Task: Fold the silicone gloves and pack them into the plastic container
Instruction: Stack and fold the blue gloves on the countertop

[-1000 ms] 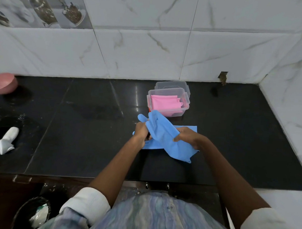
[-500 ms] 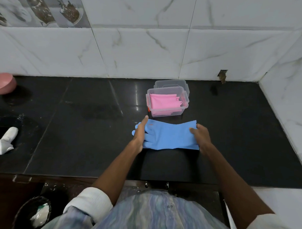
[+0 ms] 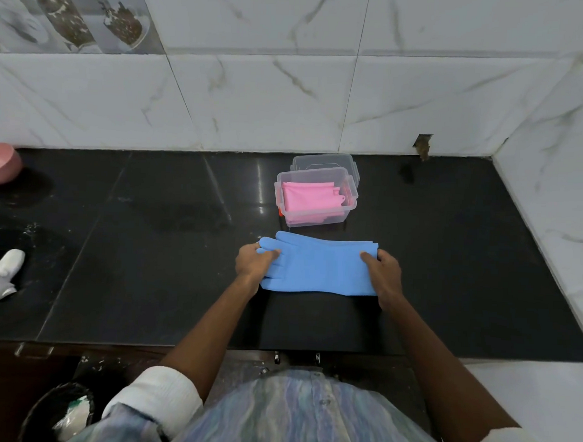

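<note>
Blue silicone gloves (image 3: pixel 321 266) lie flat and stacked on the black counter, fingers pointing left, cuffs to the right. My left hand (image 3: pixel 254 262) pinches the finger end. My right hand (image 3: pixel 382 273) grips the cuff end, thumb on top. Just behind the gloves stands the clear plastic container (image 3: pixel 349 184), with folded pink gloves (image 3: pixel 309 200) inside.
The container's clear lid (image 3: pixel 322 160) lies behind it against the tiled wall. A pink bowl (image 3: pixel 1 164) sits at the far left, a white cloth (image 3: pixel 4 275) at the left edge. A black bin (image 3: pixel 62 411) stands below the counter (image 3: pixel 149 282).
One second ago I held a blue glove lifted above the other; it now lies flat on it, and my hands have spread to the two ends.
</note>
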